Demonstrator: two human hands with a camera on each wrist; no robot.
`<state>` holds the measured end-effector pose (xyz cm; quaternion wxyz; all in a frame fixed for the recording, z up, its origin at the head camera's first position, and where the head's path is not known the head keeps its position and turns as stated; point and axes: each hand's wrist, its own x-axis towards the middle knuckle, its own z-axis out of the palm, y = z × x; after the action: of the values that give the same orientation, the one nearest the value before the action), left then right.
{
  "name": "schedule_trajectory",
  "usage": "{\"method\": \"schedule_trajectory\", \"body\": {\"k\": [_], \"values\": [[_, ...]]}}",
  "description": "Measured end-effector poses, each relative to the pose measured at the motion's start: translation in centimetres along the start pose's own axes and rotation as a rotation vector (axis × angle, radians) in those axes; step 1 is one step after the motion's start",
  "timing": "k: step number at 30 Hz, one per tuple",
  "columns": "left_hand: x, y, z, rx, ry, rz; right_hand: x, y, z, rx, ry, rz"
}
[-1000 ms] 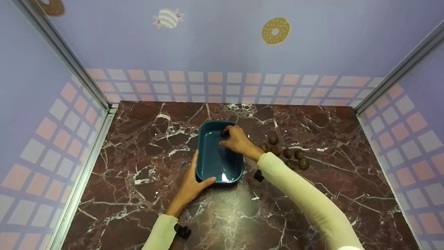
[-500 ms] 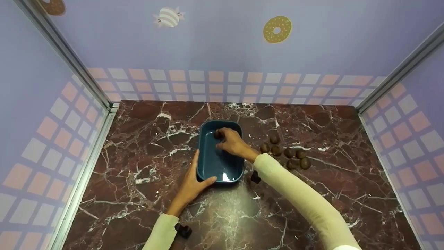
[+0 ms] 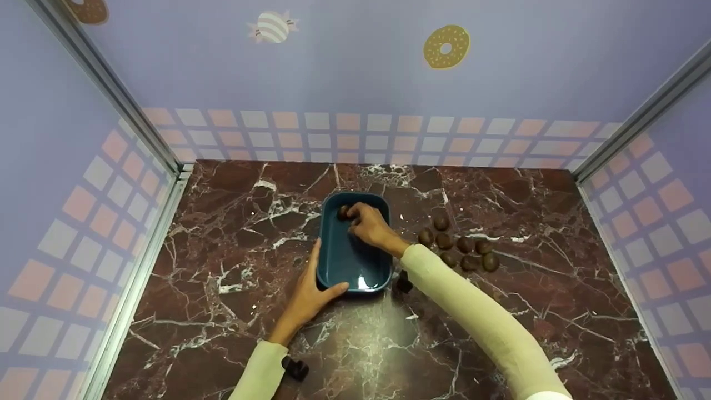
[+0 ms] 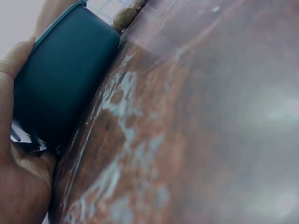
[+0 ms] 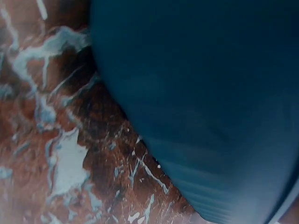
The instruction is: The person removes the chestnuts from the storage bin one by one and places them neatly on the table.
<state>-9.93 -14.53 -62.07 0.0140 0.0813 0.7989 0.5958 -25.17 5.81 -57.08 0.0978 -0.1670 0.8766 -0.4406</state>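
A deep blue rectangular baking dish stands on the marble surface, its long side running away from me. My left hand holds its near-left corner, fingers along the left side and thumb at the near edge; the left wrist view shows the thumb by the rim of the dish. Inside the far end, my right hand pinches a small brown, kiwi-like fruit near the far-left corner. The fingers partly cover it. In the right wrist view the dish's outer wall fills much of the frame and hides the hand.
Several similar brown fruits lie in a loose group right of the dish, beside my right forearm. Dark red veined marble spreads around. Purple panels with a pink-and-white check enclose the back and both sides.
My right hand has moved a little left inside the dish with the fruit, toward the far-left corner. More of the fruits on the right show past the sleeve. The left hand stays put.
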Motion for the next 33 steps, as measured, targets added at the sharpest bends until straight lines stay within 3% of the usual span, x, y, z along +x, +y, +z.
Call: {"method": "schedule_trajectory", "body": {"k": [4,8,18,27,33], "values": [[0.0,0.0,0.0,-0.023,0.010,0.003,0.9,0.8,0.2,-0.002,0.016,-0.011],[0.0,-0.2,-0.1,-0.012,0.000,0.012,0.8,-0.5,-0.4,-0.001,-0.051,0.018],[0.1,-0.3,-0.2,0.008,-0.013,0.013,1.8,-0.4,-0.6,0.004,-0.157,-0.012],[0.1,-0.1,-0.2,0.008,-0.022,0.004,2.0,-0.4,-0.1,-0.051,-0.180,-0.084],[0.1,-0.2,-0.2,-0.022,-0.014,0.003,1.4,-0.4,1.0,-0.120,-0.229,-0.216]]}}
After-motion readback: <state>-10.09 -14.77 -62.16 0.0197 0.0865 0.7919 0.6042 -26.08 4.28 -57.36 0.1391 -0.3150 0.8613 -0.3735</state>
